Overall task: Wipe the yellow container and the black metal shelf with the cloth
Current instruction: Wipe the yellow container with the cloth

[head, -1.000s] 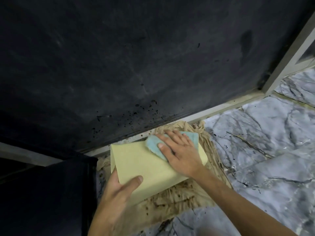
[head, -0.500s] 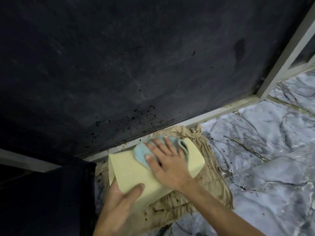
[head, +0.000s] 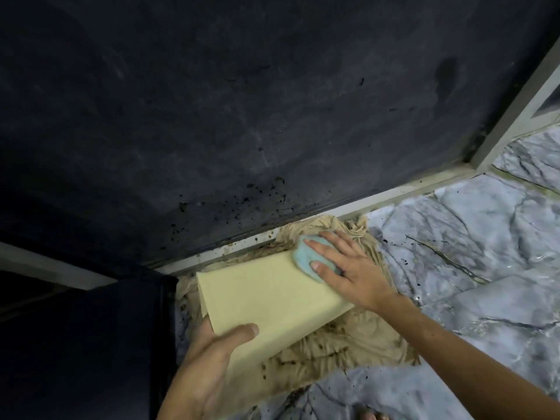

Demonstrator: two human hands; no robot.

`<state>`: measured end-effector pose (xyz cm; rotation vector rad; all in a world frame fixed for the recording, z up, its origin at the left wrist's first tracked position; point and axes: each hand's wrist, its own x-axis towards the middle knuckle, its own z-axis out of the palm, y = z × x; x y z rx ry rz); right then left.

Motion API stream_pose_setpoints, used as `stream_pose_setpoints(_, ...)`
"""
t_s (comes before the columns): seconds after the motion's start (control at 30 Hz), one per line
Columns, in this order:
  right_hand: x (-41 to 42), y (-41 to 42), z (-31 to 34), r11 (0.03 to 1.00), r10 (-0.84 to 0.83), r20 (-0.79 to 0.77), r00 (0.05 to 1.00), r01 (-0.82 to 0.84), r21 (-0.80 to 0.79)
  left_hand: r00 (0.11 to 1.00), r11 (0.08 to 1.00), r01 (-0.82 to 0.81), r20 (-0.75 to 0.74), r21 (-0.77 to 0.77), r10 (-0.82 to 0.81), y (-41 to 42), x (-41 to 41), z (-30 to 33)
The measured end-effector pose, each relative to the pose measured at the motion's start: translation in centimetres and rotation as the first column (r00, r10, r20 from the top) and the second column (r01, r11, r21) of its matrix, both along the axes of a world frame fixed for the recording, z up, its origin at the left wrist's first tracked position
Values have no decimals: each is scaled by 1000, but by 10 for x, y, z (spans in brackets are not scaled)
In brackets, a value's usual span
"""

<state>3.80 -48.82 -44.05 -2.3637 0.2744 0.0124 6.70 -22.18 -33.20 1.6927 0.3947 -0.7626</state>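
Observation:
The yellow container [head: 266, 301] lies on its side low in the middle of the view, over a stained beige rag. My left hand [head: 209, 359] grips its near end, thumb on top. My right hand [head: 348, 268] presses a light blue cloth [head: 306, 256] flat against the container's far right corner, fingers spread over the cloth. A black box-like object [head: 91, 344], possibly the black metal shelf, stands at the lower left, touching the rag's edge.
A large dark wall panel [head: 242, 116] with black specks fills the upper view, edged by a pale frame [head: 378, 198]. The stained beige rag [head: 342, 344] lies on grey marble floor [head: 469, 253] at the right.
My right hand slid the blue cloth left across the container's top, then back right to its far corner. My left hand kept its grip on the near end.

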Motion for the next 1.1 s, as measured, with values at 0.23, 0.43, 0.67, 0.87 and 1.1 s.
stream_pose_setpoints(0.23,-8,-11,-21,982,81,247,966,-120,147,980,997,-71,-186,-25,65,5,69,12)
stream_pose_setpoints(0.43,-7,-1,-28,885,-182,224,958,60,461,983,975,-171,-38,141,178,11,64,-7)
stream_pose_setpoints(0.67,-35,-23,-10,655,-638,3,770,541,528,986,987,-144,93,73,137,8,11,-2)
stream_pose_setpoints(0.87,-34,-18,60,667,-608,181,773,374,645,979,999,33,198,24,-37,2,6,-9)
stream_pose_setpoints(1.1,-16,69,58,740,-229,134,964,82,667,971,987,154,176,43,-159,-12,-2,-37)
